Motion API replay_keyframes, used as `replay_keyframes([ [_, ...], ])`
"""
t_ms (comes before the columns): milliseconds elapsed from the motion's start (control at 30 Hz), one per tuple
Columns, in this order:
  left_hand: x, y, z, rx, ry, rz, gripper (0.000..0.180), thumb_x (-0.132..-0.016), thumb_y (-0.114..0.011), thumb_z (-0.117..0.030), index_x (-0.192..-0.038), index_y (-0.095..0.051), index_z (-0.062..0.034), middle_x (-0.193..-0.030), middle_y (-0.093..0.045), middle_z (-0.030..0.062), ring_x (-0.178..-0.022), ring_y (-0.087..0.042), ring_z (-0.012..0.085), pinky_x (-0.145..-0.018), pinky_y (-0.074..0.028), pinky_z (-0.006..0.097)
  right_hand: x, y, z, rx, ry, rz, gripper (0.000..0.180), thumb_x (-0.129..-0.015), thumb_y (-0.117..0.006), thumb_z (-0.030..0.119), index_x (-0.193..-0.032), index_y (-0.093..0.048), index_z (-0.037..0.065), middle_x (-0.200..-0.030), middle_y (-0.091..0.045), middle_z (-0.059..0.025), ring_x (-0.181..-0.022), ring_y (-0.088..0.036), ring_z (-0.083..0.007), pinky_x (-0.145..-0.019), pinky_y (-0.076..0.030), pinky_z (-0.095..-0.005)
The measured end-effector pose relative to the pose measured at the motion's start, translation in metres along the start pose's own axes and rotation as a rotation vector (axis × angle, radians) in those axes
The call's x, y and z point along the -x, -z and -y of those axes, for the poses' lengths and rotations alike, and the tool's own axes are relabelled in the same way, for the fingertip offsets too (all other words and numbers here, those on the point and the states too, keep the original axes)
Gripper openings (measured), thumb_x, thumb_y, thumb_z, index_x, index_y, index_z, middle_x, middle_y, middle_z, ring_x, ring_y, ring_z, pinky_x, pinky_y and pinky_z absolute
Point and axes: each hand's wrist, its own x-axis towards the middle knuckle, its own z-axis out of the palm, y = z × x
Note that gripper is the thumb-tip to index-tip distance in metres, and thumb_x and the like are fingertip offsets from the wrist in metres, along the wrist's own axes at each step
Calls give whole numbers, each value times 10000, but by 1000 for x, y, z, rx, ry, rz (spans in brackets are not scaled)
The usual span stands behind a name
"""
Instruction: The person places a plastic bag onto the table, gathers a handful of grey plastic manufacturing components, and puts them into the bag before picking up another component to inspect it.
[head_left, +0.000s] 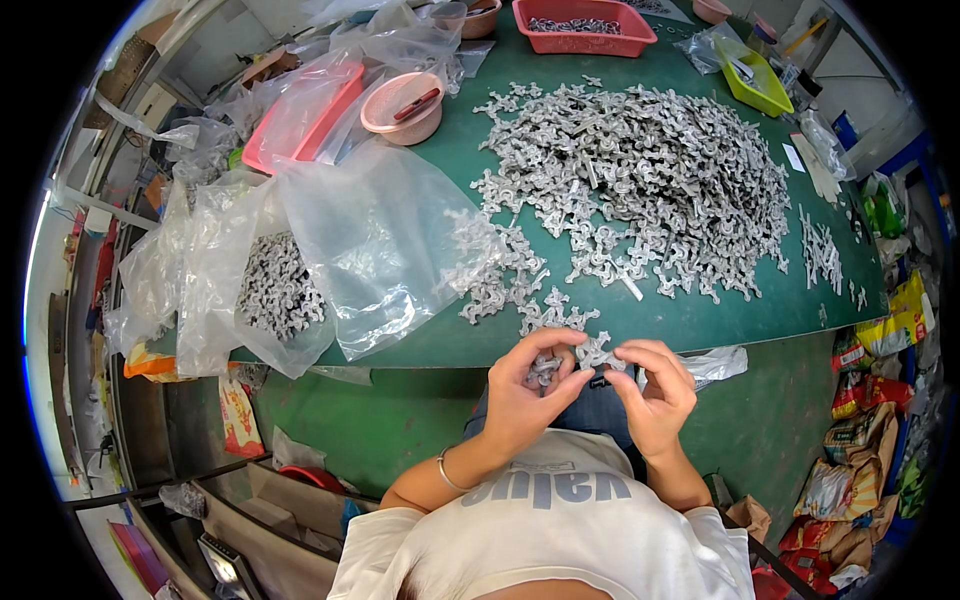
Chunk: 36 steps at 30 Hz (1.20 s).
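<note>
Both hands curl shut: left hand (522,392) and right hand (655,392) pinch small grey metal pieces (592,355) between fingertips

- Your table (700,320) has a green top, and its near edge curves in front of you.
- A wide heap of small grey metal parts (640,180) covers its middle and right.
- Clear plastic bags (370,240) lie at your left, one holding more parts.
- A pink bowl (402,108), a red tray (583,28) and a yellow-green tray (757,80) sit toward the far side.
</note>
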Motion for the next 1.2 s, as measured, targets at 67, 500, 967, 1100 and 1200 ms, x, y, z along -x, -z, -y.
replay_keyframes([
  [67, 1, 0, 0, 27, -44, 4, 361, -678, -643, 98, -1014, -543, 9, -750, -511, 12, -656, -438, 53, -583, -368, 178, 0, 0, 3, 23, 52, 15, 235, -633, -684, -69, -853, -604, -47, -816, -606, -146, -686, -583, -201, -602, -471, -266],
  [500, -4, 13, -8, 180, 255, 149, 162, -814, -568, -52, -947, -630, 16, -743, -597, 36, -552, -439, 31, -478, -349, 158, 9, 5, 7, -510, -409, 16, 102, -852, -500, 8, -770, -532, -43, -693, -598, -137, -521, -568, -147, -497, -466, -235],
  [967, -4, 11, -4, 519, 467, 144, 178, -865, -503, -72, -976, -579, 43, -717, -545, 51, -519, -382, 46, -446, -290, 167, 3, 4, 13, -873, -643, 96, 125, -896, -444, 87, -826, -469, -14, -685, -592, -151, -515, -577, -181, -450, -473, -258],
  [1100, -4, -1, 13, 441, 368, 162, 186, -888, -487, -134, -948, -569, 22, -746, -510, 28, -563, -400, 55, -478, -318, 178, 11, -7, -1, -621, -596, 238, 93, -865, -508, 59, -830, -521, -26, -700, -607, -119, -545, -565, -129, -488, -454, -225],
  [1200, 0, 1, 39, 755, 411, 49, 198, -893, -491, -163, -938, -572, 11, -751, -515, 14, -614, -465, 78, -530, -369, 190, 2, -5, -22, -404, -553, 136, 115, -853, -531, 76, -799, -553, -23, -682, -608, -88, -547, -545, -99, -499, -436, -206],
])
